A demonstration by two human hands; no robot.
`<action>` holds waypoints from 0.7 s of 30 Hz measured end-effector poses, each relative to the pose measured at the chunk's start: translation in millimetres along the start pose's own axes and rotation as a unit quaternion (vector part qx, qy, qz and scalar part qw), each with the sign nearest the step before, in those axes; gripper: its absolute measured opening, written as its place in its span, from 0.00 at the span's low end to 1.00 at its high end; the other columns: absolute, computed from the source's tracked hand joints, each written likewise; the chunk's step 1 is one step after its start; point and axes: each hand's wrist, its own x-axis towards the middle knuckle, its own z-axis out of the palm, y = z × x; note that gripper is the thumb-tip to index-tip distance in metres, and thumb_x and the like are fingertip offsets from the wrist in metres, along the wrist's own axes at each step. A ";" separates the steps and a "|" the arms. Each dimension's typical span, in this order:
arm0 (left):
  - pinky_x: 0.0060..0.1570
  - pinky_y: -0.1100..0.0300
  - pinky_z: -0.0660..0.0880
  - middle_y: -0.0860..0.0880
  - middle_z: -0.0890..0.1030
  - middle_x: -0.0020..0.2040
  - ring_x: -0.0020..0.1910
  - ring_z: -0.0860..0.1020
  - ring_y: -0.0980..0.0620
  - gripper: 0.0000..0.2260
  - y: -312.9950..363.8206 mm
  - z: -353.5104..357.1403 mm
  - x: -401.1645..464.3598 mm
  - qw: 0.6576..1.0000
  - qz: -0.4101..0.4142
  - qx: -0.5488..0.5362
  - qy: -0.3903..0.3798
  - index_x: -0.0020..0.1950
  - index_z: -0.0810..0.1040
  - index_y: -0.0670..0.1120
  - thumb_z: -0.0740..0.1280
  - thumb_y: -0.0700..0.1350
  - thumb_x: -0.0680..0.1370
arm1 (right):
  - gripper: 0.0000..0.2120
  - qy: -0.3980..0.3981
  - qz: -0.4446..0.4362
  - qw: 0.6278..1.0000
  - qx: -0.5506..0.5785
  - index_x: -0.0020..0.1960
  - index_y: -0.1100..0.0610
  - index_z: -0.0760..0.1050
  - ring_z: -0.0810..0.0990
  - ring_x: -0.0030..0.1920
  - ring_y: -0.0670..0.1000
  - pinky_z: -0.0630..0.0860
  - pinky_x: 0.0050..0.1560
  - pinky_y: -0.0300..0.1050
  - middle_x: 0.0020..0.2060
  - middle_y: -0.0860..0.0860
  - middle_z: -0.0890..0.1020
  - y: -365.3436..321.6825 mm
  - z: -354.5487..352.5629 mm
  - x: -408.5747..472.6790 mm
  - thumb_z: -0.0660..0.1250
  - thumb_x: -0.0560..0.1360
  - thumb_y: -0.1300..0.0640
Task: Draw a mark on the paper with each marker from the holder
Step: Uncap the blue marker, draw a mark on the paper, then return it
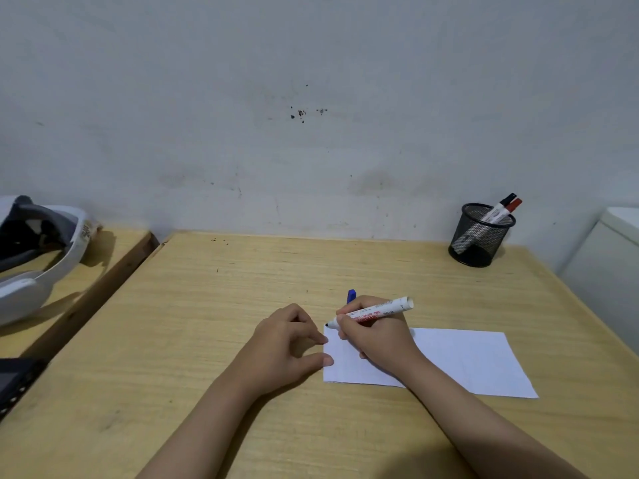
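A white sheet of paper [463,357] lies on the wooden table [207,305]. My right hand [375,335] grips an uncapped white marker [373,311] with red lettering, its dark tip at the paper's far left corner. A blue cap [351,296] pokes up just behind that hand. My left hand [290,344] rests on the table, its fingertips pressing the paper's left edge. At the back right stands a black mesh holder [479,236] with two markers [501,209], one black-capped, one red-capped.
The table meets a grey wall [311,115] at the back. A second wooden surface on the left carries a white and grey headset [38,257]. A dark device [17,382] lies at the left edge. A white box [608,264] stands at the right.
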 end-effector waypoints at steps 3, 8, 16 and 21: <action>0.50 0.59 0.75 0.59 0.75 0.45 0.49 0.76 0.58 0.17 0.9 -0.5 0.2 1.000 0.000 0.001 0.000 0.46 0.83 0.56 0.71 0.62 0.63 | 0.02 0.000 0.000 1.000 -0.004 0.38 0.56 0.81 0.77 0.29 0.45 0.73 0.26 0.40 0.31 0.53 0.83 -0.5 1.0 0.3 0.70 0.70 0.59; 0.50 0.59 0.75 0.59 0.75 0.45 0.49 0.76 0.59 0.16 0.7 -0.6 0.4 1.000 0.004 -0.001 0.001 0.46 0.83 0.55 0.71 0.62 0.63 | 0.02 -0.001 0.007 1.000 0.002 0.38 0.58 0.80 0.75 0.28 0.47 0.71 0.25 0.40 0.34 0.61 0.83 -2.2 1.8 1.4 0.69 0.70 0.60; 0.49 0.58 0.75 0.59 0.75 0.45 0.48 0.76 0.58 0.16 0.1 -0.8 1.8 1.000 0.013 0.007 0.005 0.46 0.83 0.55 0.71 0.62 0.63 | 0.04 -0.015 0.016 1.000 0.001 0.35 0.59 0.79 0.80 0.30 0.49 0.71 0.26 0.42 0.29 0.56 0.81 -0.8 0.6 4.2 0.68 0.68 0.62; 0.50 0.60 0.74 0.60 0.75 0.45 0.49 0.76 0.59 0.16 -1.3 -0.6 2.0 1.000 0.014 0.011 0.005 0.46 0.83 0.56 0.71 0.62 0.63 | 0.04 0.017 -0.004 0.999 0.044 0.37 0.59 0.78 0.76 0.25 0.46 0.70 0.25 0.42 0.28 0.55 0.81 0.4 -2.0 3.3 0.68 0.71 0.61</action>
